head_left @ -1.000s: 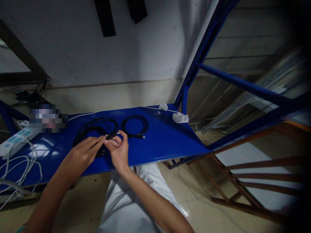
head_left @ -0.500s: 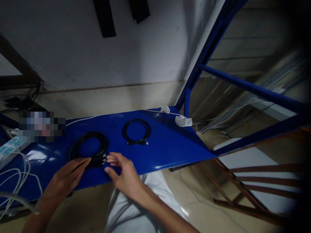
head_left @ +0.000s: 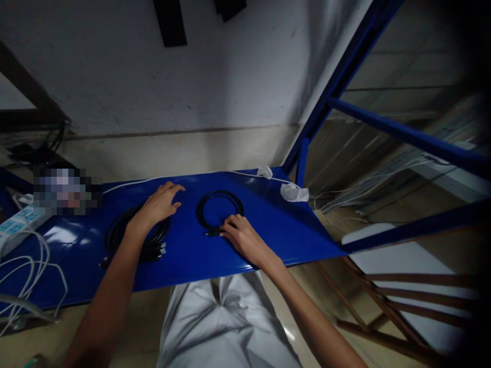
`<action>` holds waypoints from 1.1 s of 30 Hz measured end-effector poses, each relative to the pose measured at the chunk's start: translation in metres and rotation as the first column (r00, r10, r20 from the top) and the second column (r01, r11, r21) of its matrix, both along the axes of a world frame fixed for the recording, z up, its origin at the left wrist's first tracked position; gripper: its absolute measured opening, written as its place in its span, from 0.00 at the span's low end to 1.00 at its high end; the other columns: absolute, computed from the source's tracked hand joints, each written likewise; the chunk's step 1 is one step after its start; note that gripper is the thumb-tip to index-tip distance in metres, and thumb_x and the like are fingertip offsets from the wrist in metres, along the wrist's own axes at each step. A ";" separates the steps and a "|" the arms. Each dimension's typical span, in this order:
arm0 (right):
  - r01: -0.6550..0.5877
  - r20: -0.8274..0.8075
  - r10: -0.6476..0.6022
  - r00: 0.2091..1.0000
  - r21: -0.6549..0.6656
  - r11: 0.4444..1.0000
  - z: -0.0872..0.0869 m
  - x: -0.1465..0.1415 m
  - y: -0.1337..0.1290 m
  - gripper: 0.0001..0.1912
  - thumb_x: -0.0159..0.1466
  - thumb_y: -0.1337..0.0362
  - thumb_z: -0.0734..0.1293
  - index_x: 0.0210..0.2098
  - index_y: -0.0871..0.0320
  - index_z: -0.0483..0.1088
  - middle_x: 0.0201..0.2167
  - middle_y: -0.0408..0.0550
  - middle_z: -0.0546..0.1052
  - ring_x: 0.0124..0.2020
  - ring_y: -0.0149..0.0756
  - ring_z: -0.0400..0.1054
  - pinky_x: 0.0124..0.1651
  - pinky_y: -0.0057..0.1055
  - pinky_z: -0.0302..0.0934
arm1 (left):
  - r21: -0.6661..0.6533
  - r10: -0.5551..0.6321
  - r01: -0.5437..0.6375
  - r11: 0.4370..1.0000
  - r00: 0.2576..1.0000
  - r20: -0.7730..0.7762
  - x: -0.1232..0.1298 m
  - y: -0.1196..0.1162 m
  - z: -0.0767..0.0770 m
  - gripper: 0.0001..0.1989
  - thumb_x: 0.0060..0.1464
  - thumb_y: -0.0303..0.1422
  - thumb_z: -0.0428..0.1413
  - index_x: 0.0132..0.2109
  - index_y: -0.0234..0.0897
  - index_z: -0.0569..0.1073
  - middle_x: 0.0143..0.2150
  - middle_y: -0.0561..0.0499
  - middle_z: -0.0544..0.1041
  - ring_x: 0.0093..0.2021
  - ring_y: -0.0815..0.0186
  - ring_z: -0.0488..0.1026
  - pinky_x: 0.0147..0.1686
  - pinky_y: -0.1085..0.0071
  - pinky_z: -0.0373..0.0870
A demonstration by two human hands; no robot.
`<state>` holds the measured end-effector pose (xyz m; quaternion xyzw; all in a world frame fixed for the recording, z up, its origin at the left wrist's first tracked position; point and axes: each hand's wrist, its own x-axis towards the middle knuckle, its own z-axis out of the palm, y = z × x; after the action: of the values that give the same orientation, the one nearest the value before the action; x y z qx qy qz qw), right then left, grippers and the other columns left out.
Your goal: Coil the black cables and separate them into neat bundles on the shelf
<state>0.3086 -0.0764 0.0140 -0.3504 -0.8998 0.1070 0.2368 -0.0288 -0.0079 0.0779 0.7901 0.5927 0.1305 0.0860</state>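
A single black cable coil [head_left: 199,210] lies on the blue table [head_left: 268,240]. My right hand [head_left: 240,232] is closed over its near right side, by the connector ends, with the fingers curled round the cable. My left hand [head_left: 163,202] reaches above the table between the two coils, fingers apart and holding nothing. Under my left forearm lies a thicker stack of black cable coils [head_left: 155,250], its metal plugs showing at the near right. My forearm hides part of that stack.
A white power strip [head_left: 15,227] and looped white cables [head_left: 32,266] occupy the table's left end. Crumpled white plastic [head_left: 294,192] sits at the back right, beside a blue metal frame [head_left: 330,97]. A wooden chair [head_left: 414,278] stands to the right.
My right hand has moved right, from the thick stack's plugs to the single coil, and closed on it. My left hand has left the stack and moved up and right, fingers spread.
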 end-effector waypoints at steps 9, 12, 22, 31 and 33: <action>0.076 -0.111 -0.083 0.990 -0.071 0.995 -0.005 0.046 -0.050 0.17 0.77 0.71 0.65 0.62 0.52 0.75 0.59 0.57 0.75 0.57 0.48 0.71 0.58 0.47 0.71 | -0.204 0.004 0.023 0.979 0.992 0.129 -0.012 0.048 -0.026 0.03 0.52 0.29 0.59 0.34 0.39 0.77 0.35 0.47 0.78 0.35 0.59 0.77 0.42 0.65 0.73; 0.056 -0.130 -0.068 0.989 -0.099 0.994 -0.001 0.046 -0.050 0.19 0.77 0.73 0.63 0.61 0.51 0.76 0.61 0.57 0.74 0.60 0.48 0.71 0.60 0.45 0.71 | -0.240 -0.004 0.031 0.970 0.994 0.111 -0.010 0.046 -0.020 0.05 0.48 0.26 0.56 0.31 0.40 0.75 0.28 0.50 0.76 0.31 0.61 0.74 0.37 0.66 0.70; -0.166 -0.380 0.049 0.924 -0.282 0.945 0.036 0.011 0.071 0.22 0.70 0.49 0.77 0.56 0.57 0.80 0.53 0.56 0.81 0.55 0.47 0.78 0.62 0.48 0.72 | -0.024 -0.011 0.015 1.000 0.985 0.170 0.020 0.029 0.005 0.07 0.60 0.27 0.53 0.41 0.42 0.75 0.41 0.46 0.81 0.42 0.55 0.79 0.44 0.62 0.70; -0.524 -0.785 -0.159 0.598 -0.534 0.664 0.008 -0.051 0.147 0.26 0.65 0.43 0.78 0.48 0.59 0.80 0.39 0.49 0.86 0.39 0.39 0.83 0.49 0.38 0.79 | 0.125 -0.066 -0.052 0.991 0.621 0.781 0.110 0.026 -0.022 0.08 0.70 0.39 0.57 0.46 0.40 0.73 0.42 0.47 0.81 0.43 0.60 0.81 0.46 0.65 0.75; -0.501 -0.788 -0.195 0.584 -0.539 0.677 0.006 -0.047 0.140 0.24 0.64 0.44 0.79 0.44 0.59 0.82 0.36 0.48 0.86 0.38 0.39 0.83 0.49 0.38 0.79 | 0.127 -0.062 -0.080 0.989 0.555 0.830 0.117 0.024 -0.033 0.09 0.69 0.40 0.59 0.46 0.39 0.74 0.43 0.47 0.81 0.45 0.61 0.81 0.49 0.64 0.76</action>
<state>0.2612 0.0631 0.0204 -0.2388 -0.6058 0.6155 0.4439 0.0880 0.0157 0.0450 0.6360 0.4743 0.5323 0.2954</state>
